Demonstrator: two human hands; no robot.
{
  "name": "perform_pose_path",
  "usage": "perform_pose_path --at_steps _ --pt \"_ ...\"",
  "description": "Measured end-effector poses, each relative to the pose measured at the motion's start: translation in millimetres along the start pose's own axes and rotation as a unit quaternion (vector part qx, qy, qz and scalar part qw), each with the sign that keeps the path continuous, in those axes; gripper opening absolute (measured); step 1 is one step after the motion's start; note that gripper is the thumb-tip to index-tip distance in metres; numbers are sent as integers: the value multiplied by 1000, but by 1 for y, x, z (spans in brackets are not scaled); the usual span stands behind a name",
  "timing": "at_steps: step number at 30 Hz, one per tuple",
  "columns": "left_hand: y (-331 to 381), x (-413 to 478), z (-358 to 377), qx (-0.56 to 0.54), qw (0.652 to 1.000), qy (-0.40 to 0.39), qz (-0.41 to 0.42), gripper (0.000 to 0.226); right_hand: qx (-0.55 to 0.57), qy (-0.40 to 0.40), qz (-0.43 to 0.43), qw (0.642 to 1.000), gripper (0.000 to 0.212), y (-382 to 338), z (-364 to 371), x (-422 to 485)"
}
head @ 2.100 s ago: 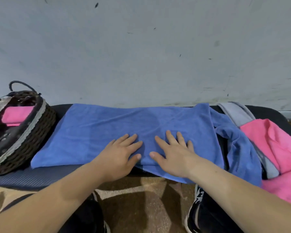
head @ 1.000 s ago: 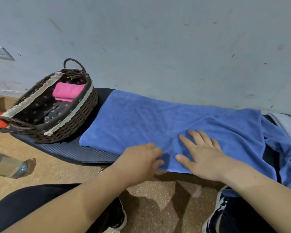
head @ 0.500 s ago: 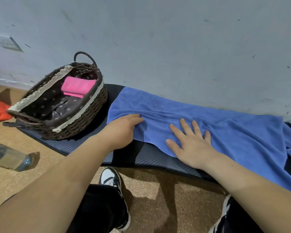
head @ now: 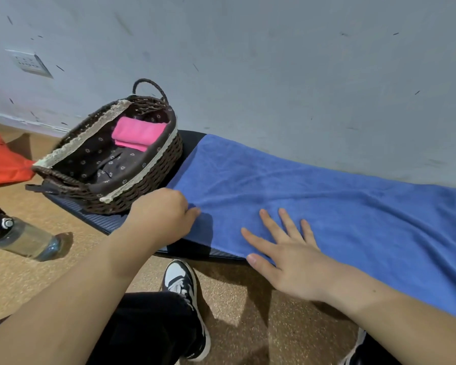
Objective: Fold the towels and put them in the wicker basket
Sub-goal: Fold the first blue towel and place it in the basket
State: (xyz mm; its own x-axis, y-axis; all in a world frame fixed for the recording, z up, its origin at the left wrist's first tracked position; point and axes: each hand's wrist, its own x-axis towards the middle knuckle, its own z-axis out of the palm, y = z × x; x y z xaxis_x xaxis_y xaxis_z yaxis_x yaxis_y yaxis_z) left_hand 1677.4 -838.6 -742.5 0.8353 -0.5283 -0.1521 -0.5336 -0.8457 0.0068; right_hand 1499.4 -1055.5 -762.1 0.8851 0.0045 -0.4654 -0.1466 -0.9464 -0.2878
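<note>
Dark ribbed mat (head: 111, 222) | left hand (head: 161, 219) pinches plush blue towel (head: 327, 196) | right hand (head: 292, 262) flat on it

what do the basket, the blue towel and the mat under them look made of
The basket looks like dark woven wicker, matte, by its braided strands, lined with printed fabric. The blue towel seems microfibre or terry: fuzzy nap, soft creases. The mat is probably foam or rubber, finely ribbed.
</note>
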Motion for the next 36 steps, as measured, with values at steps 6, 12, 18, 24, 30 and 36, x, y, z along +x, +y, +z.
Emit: perform_pose_path --at_steps 6,12,18,24,30,36 --pt "29 0 7 -58 995 11 86 56 40 40 46 997 61 2 -16 -22" --pt "60 10 26 -18 985 -156 73 79 5 -2 208 978 76 52 -13 -23" --pt "102 23 8 -91 982 -119 112 65 49 27 144 988 85 68 -12 -39" --pt "201 14 9 -115 959 -54 251 63 90 28 213 972 86 118 -36 -85" --pt "279 1 14 -175 920 -38 347 62 154 53 375 913 88 207 -47 -127" --pt "340 11 15 -133 913 -58 380 63 161 88 392 902 70 249 -26 -135"
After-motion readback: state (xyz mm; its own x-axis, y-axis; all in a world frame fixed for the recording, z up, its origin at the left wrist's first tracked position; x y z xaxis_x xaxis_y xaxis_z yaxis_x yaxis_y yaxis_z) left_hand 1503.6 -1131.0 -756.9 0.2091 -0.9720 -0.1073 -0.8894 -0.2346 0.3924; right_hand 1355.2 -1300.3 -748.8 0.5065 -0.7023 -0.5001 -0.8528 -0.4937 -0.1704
